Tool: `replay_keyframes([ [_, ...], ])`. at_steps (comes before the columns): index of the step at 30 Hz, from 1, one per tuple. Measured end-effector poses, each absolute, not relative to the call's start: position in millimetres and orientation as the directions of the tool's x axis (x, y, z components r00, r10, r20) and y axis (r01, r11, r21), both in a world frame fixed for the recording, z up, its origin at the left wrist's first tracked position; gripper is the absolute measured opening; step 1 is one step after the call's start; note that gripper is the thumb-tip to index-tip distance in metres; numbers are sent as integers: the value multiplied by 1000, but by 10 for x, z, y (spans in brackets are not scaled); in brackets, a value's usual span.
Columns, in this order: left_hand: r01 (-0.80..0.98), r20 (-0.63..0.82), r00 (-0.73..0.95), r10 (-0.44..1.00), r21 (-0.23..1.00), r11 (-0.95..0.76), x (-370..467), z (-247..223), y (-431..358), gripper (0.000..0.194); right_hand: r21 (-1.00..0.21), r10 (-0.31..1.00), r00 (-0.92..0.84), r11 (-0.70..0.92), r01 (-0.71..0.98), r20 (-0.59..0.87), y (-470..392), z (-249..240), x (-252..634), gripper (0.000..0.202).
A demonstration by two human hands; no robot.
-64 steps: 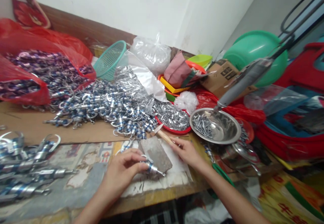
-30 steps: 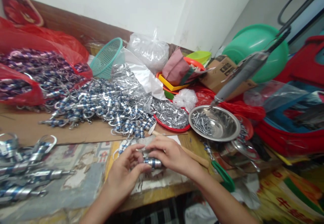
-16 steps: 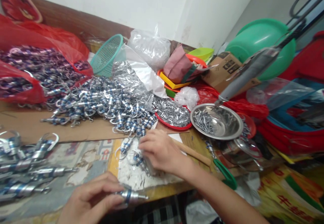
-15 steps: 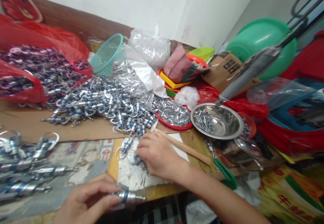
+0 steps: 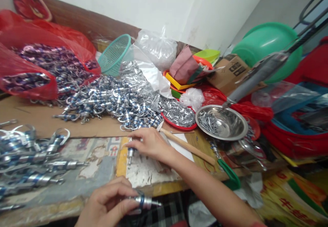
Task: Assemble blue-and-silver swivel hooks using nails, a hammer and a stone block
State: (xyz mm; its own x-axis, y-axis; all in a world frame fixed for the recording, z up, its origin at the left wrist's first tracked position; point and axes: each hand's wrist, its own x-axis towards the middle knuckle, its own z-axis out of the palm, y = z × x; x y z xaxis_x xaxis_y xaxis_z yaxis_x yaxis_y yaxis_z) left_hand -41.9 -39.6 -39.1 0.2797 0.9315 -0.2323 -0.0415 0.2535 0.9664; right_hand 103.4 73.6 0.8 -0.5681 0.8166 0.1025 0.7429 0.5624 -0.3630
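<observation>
Clamps the left hand (image 5: 112, 203) on one fitting (image 5: 145, 201) and, toward one o'clock, curves the right hand (image 5: 151, 144) over another fitting (image 5: 131, 152) with unclear grip.

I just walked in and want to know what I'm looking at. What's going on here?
Someone is handling small silver-and-blue metal pieces at a cluttered bench. The left hand holds one piece near the bench's front edge, while the right hand has its fingers at another piece; its grip is partly hidden. A wooden-handled tool lies beside the right hand, unheld. Behind are a large heap of similar pieces and a steel bowl holding thin metal parts.
</observation>
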Motion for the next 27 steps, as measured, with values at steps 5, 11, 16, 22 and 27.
replay_keyframes([
  [5,-10,-195,362,912,977,213,-374,-376,-370,10,-101,729,-668,684,723,150,694,16,1031,12],
  [11,-6,-190,276,942,980,199,-427,-379,-364,10,100,420,-904,906,412,-78,402,-94,1101,14],
  [16,105,-131,350,928,989,100,-503,-404,-330,13,81,409,-905,912,402,-118,393,-151,1019,12],
  [22,217,34,50,998,975,-45,-444,-375,-380,6,-263,589,-774,804,533,233,399,-1,1187,15],
  [27,74,35,-167,985,997,-23,-292,-349,-405,28,-851,840,-442,456,262,314,129,93,1324,11],
])
